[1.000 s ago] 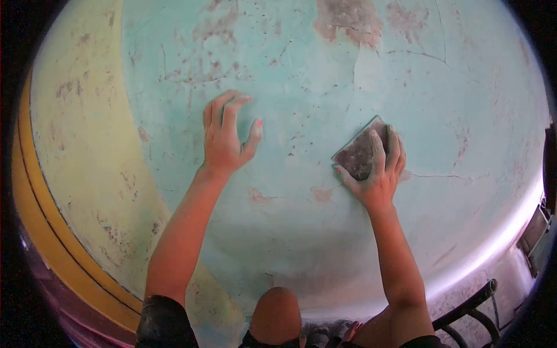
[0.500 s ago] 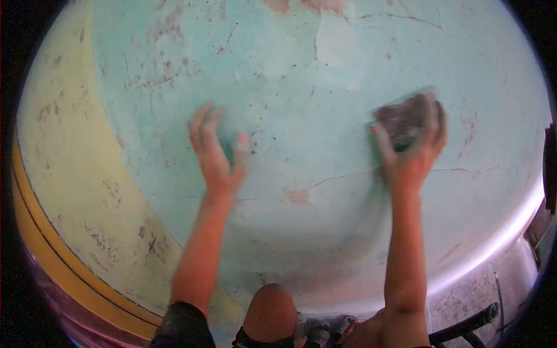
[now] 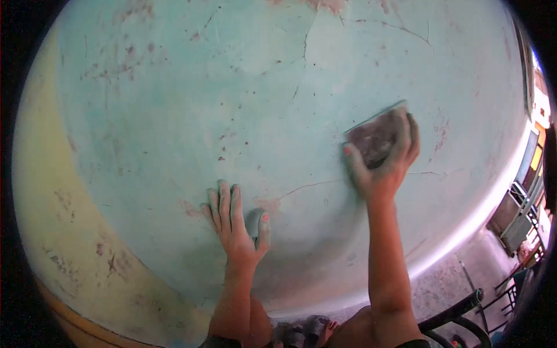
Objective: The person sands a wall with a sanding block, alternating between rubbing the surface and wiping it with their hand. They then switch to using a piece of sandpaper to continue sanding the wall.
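Observation:
A worn, pale green wall (image 3: 261, 116) with cracks and chipped spots fills most of the view. Right of centre, my right hand (image 3: 386, 162) grips a dark brown, flat-faced block (image 3: 371, 138) by its sides, thumb at the left and fingers at the right, against the wall. Lower down and to the left, my left hand (image 3: 237, 223) lies on the wall with its dusty fingers stretched out and the thumb apart. Nothing is in it.
A yellow painted band (image 3: 43, 203) curves down the left side. At the bottom right is a dark tubular frame (image 3: 452, 310) above the grey floor (image 3: 435, 290). My knees and feet show at the bottom, with railings and a bright opening at the far right.
My left hand has moved down and rests flat with its fingers straighter. My right hand, still holding the block, sits a little lower and further left. The view has turned to the right.

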`<state>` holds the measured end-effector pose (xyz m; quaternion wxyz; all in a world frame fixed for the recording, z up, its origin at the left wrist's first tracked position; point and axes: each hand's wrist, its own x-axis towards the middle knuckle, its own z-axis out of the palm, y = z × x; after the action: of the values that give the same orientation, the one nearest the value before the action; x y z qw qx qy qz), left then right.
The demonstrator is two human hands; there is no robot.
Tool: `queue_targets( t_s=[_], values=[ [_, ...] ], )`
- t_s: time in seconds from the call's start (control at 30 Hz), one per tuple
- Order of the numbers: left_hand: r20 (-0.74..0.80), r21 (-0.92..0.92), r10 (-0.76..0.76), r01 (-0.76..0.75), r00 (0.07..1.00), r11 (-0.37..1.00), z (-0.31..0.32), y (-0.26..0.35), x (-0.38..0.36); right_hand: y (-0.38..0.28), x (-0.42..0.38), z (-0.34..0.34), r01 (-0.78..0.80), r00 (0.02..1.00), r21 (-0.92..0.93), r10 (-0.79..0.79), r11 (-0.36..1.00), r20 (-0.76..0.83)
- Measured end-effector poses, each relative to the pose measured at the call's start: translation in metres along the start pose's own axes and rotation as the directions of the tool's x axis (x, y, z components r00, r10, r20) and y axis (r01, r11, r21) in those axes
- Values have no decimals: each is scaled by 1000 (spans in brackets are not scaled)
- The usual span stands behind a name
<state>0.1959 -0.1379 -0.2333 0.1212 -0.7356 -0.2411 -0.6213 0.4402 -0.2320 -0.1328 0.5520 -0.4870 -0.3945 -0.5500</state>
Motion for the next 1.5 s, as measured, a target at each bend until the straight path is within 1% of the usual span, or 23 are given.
queue_targets(
  t_s=[0.03, 0.1, 0.17, 0.2, 0.27, 0.33, 0.4, 0.47, 0.53, 0.67, 0.8, 0.87, 0.9, 0.97, 1.07, 1.13, 1.17, 1.2, 1.27, 1.33, 1.4, 1.47, 1.5],
  values=[
    [43, 20, -10, 10, 999, 1000, -2, 0, -5, -7, -2, -2, 18, 1000, -13, -18, 1000, 7],
    [69, 29, -27, 25, 997, 999, -8, 6, -5, -27, 1, -9, 222, 947, 33, -223, 975, 231],
    [227, 32, -137, 133, 964, 991, -24, 16, 3, -21, 6, -8, 215, 944, 73, -226, 974, 241],
    [223, 35, -135, 130, 965, 991, -32, 19, 7, -17, 7, -7, 191, 943, 124, -217, 974, 251],
    [290, -70, -164, 192, 943, 979, -42, 23, 11, -3, 13, -1, 109, 987, 140, -124, 984, 103],
    [252, -92, -206, 235, 946, 968, -41, 24, 9, -3, 11, 1, -26, 1000, 76, 25, 997, 10],
    [206, -134, -253, 283, 945, 950, -35, 24, 4, -13, 10, 3, 51, 997, 114, -58, 992, 56],
    [290, 34, -261, 263, 921, 964, -26, 22, -1, -24, 9, 5, 122, 987, 144, -136, 982, 89],
    [312, 33, -240, 242, 919, 970, -31, 23, 0, -43, 4, 4, 295, 921, 150, -323, 944, 217],
    [432, -3, -163, 182, 887, 983, -51, 23, 2, -69, -2, 7, 308, 885, 201, -358, 930, 298],
    [479, 1, -148, 168, 866, 986, -59, 25, 0, -88, 22, 35, 253, 947, 210, -287, 944, 147],
    [455, -96, -188, 258, 870, 961, -63, 27, -4, -110, 45, 45, 287, 941, 143, -307, 947, 143],
    [443, -99, -191, 260, 876, 961, -65, 29, -5, -123, 58, 49, 367, 903, 163, -393, 916, 174],
    [398, -129, -363, 444, 842, 887, -71, 33, -7, -146, 68, 57, 504, 806, 201, -541, 840, 239],
    [294, -95, -407, 450, 865, 888, -66, 22, -12, -170, 82, 65, 656, 612, 271, -707, 704, 355],
    [300, -45, -449, 483, 841, 874, -64, 17, -11, -171, 113, 78, 653, 651, 194, -673, 733, 350],
    [324, 13, -491, 515, 809, 857, -62, 15, -11, -170, 137, 89, 640, 700, 185, -665, 746, 259],
    [323, 1, -502, 530, 803, 848, -60, 13, -11, -172, 154, 99, 492, 833, 151, -514, 858, 206],
    [302, 28, -464, 479, 833, 877, -59, 10, -12, -185, 162, 108, 381, 917, 24, -381, 924, 117],
    [319, 27, -460, 477, 829, 878, -60, 8, -13, -195, 144, 111, 593, 747, 178, -619, 785, 243],
    [324, 31, -457, 474, 828, 880, -61, 6, -13, -205, 123, 99, 839, 354, 290, -867, 460, 351],
    [364, 64, -467, 479, 806, 876, -60, 6, -13, -208, 136, 98, 801, 331, 375, -867, 467, 373],
    [360, 60, -469, 482, 806, 874, -60, 5, -12, -203, 154, 105, 775, 433, 326, -831, 541, 350]
  ],
)
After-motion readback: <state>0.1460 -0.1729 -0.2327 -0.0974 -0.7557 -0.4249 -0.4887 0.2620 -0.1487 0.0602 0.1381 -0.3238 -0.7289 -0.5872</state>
